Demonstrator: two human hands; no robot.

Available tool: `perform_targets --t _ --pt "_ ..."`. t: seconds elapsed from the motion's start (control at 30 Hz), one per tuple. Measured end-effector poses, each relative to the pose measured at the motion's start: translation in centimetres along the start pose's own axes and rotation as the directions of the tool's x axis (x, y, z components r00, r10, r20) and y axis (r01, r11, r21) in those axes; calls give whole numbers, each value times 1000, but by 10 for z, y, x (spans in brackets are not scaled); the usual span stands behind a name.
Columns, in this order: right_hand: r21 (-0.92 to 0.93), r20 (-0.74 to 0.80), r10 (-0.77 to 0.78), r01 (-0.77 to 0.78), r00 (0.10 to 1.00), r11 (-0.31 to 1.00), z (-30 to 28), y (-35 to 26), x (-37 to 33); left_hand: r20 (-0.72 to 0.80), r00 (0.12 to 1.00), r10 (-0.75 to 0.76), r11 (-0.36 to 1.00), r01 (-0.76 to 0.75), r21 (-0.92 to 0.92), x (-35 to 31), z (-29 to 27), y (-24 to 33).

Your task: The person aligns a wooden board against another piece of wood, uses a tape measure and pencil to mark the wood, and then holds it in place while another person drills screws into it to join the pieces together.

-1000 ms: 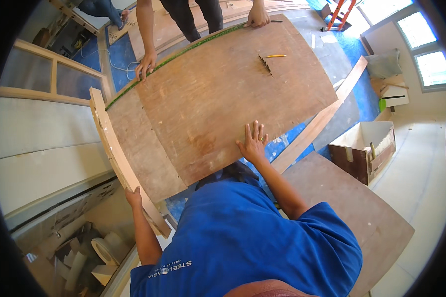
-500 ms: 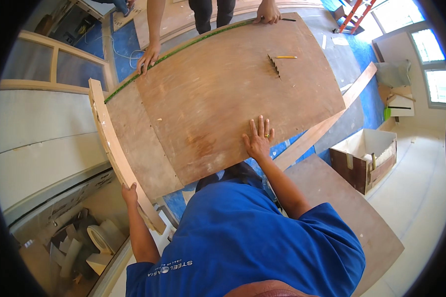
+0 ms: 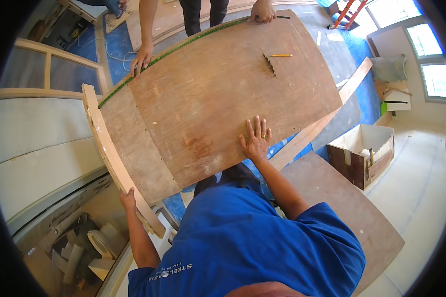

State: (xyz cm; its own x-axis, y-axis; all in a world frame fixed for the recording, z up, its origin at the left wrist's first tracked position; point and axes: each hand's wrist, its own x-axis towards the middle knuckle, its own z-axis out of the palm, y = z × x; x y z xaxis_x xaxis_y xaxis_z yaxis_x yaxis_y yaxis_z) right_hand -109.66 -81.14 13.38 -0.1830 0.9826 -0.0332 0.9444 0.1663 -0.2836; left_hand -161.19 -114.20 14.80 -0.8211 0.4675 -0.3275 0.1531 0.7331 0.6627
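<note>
A large brown plywood panel (image 3: 218,94) lies in front of me, its surface scuffed and stained. My right hand (image 3: 256,141) rests flat on its near part with the fingers spread, a ring on one of them. At the panel's left end runs a pale wooden plank (image 3: 115,148). The fingers of my left hand (image 3: 128,199) are closed around that plank near its lower end. Along the far edge stretches a narrow green strip (image 3: 183,42). A co-worker's two hands press on that edge, one at the strip's left part, the other near its right end. A yellow pencil (image 3: 281,55) lies beside a dark jagged mark (image 3: 269,65).
Under the panel's right side a long board (image 3: 307,137) slants outward. Lower right is another brown sheet (image 3: 342,203), with an open wooden box (image 3: 361,153) beside it. Scrap pieces fill a recess (image 3: 74,247) at lower left. An orange ladder (image 3: 349,15) stands far right.
The view has tilted slightly. Both my hands and the co-worker's hands stay at the same places on the plank and panel.
</note>
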Motion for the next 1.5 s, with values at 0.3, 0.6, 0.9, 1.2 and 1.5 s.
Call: perform_targets --t 0.3,0.6,0.9,1.2,1.5 --pt "-81 -31 -68 65 997 995 6 -7 -5 -89 993 83 982 -66 179 -3 -6 -3" --pt "-144 -19 -75 72 997 987 4 -12 -4 -97 995 27 950 5 312 -10 -4 14" --pt "-155 -4 -62 61 998 986 5 -9 -2 -44 998 -47 968 56 245 -10 -1 29" --pt "-131 14 -59 60 998 990 2 -14 -4 -18 1000 10 935 -2 356 -3 -4 13" --pt "-138 -1 -78 77 997 987 3 -14 -6 -63 997 36 928 -10 374 -14 -3 35"
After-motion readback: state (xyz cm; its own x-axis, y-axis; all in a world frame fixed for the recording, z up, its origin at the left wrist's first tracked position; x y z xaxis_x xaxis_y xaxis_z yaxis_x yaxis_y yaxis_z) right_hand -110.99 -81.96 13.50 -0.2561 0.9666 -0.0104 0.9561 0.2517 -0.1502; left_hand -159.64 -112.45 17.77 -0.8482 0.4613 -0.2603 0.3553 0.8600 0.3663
